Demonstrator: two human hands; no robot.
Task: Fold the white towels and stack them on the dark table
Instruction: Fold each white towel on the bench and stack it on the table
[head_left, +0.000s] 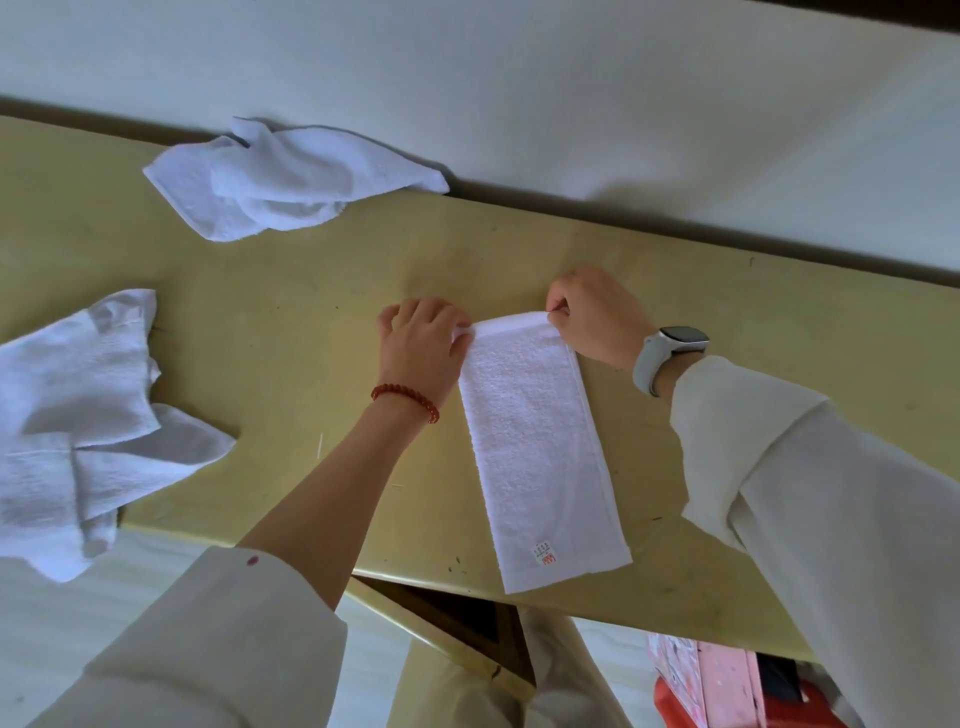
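Head view: a crumpled towel (78, 431) overhangs the counter's (291, 332) left near edge. Mid-counter, the left hand (423, 345) and right hand (592, 317) pinch the far corners of a narrow folded towel (535, 452), probably to fold it toward the near edge.

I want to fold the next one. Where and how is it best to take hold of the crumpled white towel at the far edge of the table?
Probably pinch the crumpled white cloth towel at its flat hemmed corner on the left, coming from above; that edge lies spread on the yellow table, while the middle is bunched.
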